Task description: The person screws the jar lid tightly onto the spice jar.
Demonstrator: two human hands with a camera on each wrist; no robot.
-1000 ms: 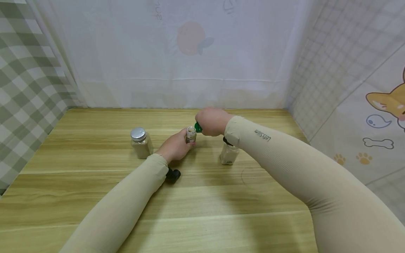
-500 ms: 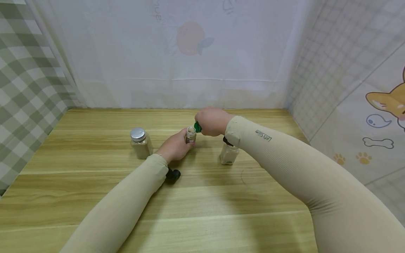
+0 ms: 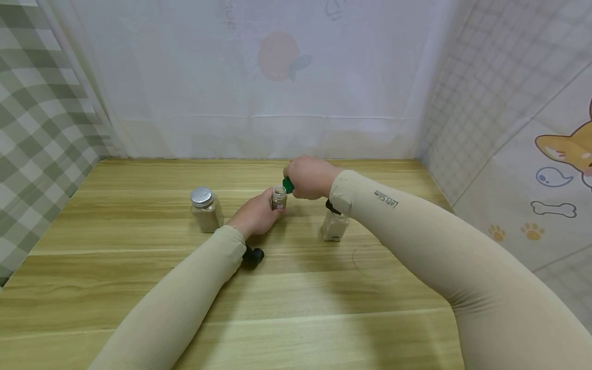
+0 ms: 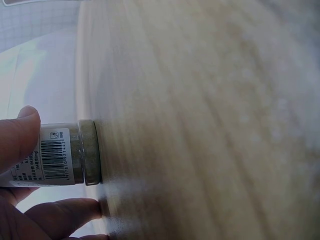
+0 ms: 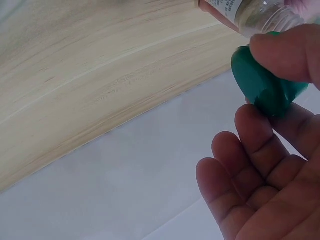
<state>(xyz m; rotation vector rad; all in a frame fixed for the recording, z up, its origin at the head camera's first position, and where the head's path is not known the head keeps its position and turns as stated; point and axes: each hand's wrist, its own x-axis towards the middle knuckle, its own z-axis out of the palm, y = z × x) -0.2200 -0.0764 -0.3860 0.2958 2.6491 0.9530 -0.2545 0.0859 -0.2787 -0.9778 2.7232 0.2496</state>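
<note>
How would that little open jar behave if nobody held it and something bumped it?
The small jar might tip fairly easily, since it looks narrow and stands upright. If it toppled, its rounded body would probably roll. With the green cap off, some contents could well spill.

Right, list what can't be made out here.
Left wrist view: label on the small jar, partly covered by the left thumb.
Head view: green cap, partly hidden by the right hand.
Head view: jar on the right, its top masked by black wrist gear.
Head view: dog print, cut off by the right edge.
</note>
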